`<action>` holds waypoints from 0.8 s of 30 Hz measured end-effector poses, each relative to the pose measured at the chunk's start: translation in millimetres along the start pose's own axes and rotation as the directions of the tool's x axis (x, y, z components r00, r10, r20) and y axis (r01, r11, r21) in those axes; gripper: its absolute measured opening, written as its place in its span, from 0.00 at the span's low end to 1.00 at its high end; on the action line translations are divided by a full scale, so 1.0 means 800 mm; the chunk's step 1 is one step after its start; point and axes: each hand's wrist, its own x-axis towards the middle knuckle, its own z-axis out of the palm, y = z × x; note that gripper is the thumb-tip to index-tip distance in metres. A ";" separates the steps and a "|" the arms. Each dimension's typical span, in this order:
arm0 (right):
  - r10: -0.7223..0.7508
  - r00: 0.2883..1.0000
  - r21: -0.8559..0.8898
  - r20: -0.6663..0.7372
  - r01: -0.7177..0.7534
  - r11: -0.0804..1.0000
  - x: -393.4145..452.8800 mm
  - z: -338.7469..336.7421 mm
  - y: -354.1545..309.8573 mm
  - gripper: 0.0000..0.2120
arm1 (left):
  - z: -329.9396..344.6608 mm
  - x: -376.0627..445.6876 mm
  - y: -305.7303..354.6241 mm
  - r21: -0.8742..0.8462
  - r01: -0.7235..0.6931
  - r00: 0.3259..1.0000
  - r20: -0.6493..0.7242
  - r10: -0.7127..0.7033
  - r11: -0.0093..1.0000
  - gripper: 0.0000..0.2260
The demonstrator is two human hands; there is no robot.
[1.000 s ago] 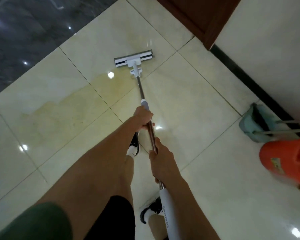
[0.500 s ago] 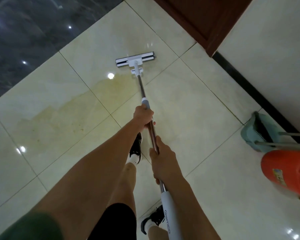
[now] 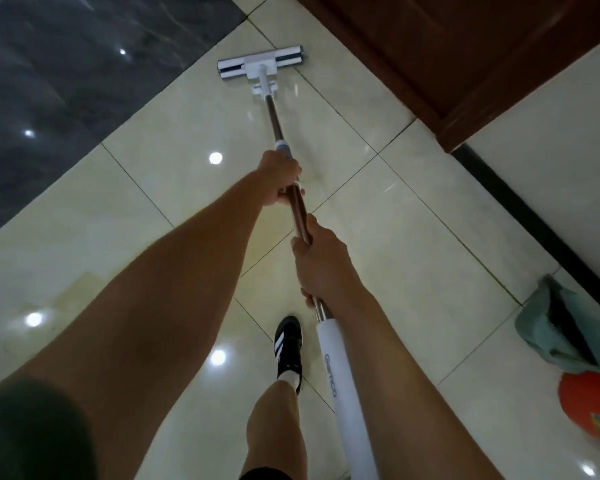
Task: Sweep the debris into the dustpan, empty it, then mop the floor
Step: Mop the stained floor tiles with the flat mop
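**Mopping stage: flat mop at full reach near the dark tile border**

Step in hand: the last of the task, by judgement. The dustpan (image 3: 555, 327) stands aside against the wall with a brush in it, next to an orange bin (image 3: 593, 407), so sweeping and emptying appear finished.

Mop (image 3: 293, 199): head (image 3: 261, 65) flat on the cream tile floor (image 3: 378, 237), close to the dark marble strip (image 3: 66, 81) and the wooden door frame (image 3: 465, 64). Shaft slopes back to the person.

Left hand (image 3: 280, 180): fingers wrapped round the shaft just below the grey collar.

Right hand (image 3: 321, 261): clamped round the shaft lower down, above the white foam sleeve (image 3: 340, 382). The hands sit apart on the pole, near each other.

Next move, by judgement: a draw-back stroke toward the shoe (image 3: 287, 344), head kept flat, with pressure from the forward hand.
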 end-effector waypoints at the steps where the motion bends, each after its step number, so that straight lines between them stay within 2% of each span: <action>1: 0.007 1.000 0.012 0.002 -0.007 1.000 0.009 0.001 -0.007 0.18 | -0.004 0.008 0.009 -0.014 0.011 1.000 0.002 -0.011 1.000 0.04; 5: 0.024 1.000 -0.056 0.008 -0.024 0.998 -0.005 0.000 -0.005 0.22 | 0.002 0.004 0.004 0.027 0.047 0.999 0.026 -0.048 0.999 0.09; 12: -0.011 1.000 -0.157 -0.007 0.010 0.988 -0.079 -0.003 0.043 0.26 | 0.027 -0.067 -0.040 0.004 0.081 0.995 0.053 -0.081 0.997 0.07; 15: 0.010 1.000 -0.155 0.014 -0.008 0.988 -0.133 -0.011 0.089 0.28 | 0.054 -0.120 -0.080 -0.019 0.106 0.992 0.074 -0.104 0.994 0.07; 19: 0.041 0.995 -0.174 0.089 -0.025 0.984 -0.210 -0.032 0.169 0.40 | 0.103 -0.197 -0.150 -0.127 0.142 0.988 0.086 -0.132 0.982 0.07; 24: 0.041 0.989 -0.226 0.142 -0.008 0.974 -0.300 -0.063 0.250 0.38 | 0.161 -0.286 -0.228 -0.259 0.184 0.983 0.075 -0.171 0.948 0.12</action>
